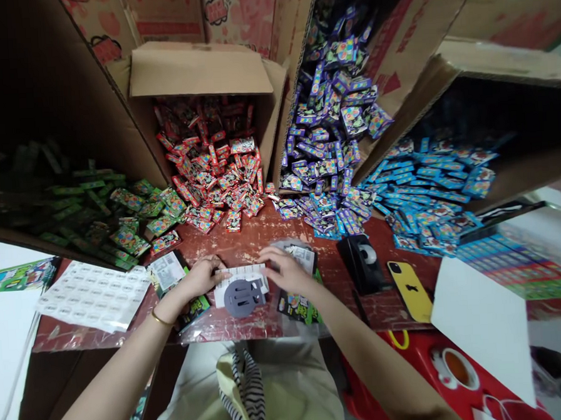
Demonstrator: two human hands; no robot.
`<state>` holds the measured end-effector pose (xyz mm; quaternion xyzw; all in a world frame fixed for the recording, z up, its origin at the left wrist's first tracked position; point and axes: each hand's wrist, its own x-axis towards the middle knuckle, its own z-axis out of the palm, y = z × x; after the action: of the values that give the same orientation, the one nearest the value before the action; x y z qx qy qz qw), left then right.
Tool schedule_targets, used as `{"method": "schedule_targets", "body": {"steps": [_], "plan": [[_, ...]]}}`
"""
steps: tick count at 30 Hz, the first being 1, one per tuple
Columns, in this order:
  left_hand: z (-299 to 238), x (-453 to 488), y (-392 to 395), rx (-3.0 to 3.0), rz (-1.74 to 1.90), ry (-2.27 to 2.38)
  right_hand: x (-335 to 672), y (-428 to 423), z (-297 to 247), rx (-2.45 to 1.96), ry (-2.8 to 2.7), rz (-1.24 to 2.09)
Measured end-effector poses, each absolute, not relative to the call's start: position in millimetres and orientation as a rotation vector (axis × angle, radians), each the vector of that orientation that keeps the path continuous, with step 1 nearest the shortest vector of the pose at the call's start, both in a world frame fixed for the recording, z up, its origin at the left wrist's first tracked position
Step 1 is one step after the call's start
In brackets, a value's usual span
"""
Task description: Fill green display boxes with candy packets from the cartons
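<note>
A small white printed paper [223,296] lies at the table's front edge, with a dark grey round slotted piece [242,300] over it. At its left edge, the bent fingers and thumb of my left hand [203,277] pinch the paper. My right hand [286,271] grips the right edge between thumb and fingers, slightly blurred. Beneath my left wrist is a black-and-green printed package [195,308] with a white label [166,270]. A similar black-and-green package [297,309] in clear plastic lies under my right hand, partly hidden by it.
Open cartons at the back spill green packets [129,240], red packets [229,181], purple packets [322,151] and blue packets [424,183]. A sticker sheet [97,295] lies left. To the right are a black tape dispenser [361,262], a yellow phone [411,291] and a cup [458,368] on a red stool.
</note>
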<state>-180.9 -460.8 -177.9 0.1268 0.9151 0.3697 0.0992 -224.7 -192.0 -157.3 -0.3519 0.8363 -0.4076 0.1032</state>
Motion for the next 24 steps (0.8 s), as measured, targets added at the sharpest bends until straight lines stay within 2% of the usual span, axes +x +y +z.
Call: {"method": "schedule_targets", "body": {"steps": [10, 15, 20, 24], "plan": [[-194, -185, -461, 0.343, 1.01, 2.744, -265, -193, -176, -1.11, 2.282, -1.339], [-190, -184, -460, 0.356, 0.994, 2.752, -259, -208, -182, -0.841, 2.075, -1.689], [-192, -185, -456, 0.335, 1.015, 2.771, -262, -214, -203, -0.749, 2.002, -1.709], [-181, -181, -452, 0.269, 1.128, 2.797, -252, -195, -188, -0.624, 2.001, -1.84]]}}
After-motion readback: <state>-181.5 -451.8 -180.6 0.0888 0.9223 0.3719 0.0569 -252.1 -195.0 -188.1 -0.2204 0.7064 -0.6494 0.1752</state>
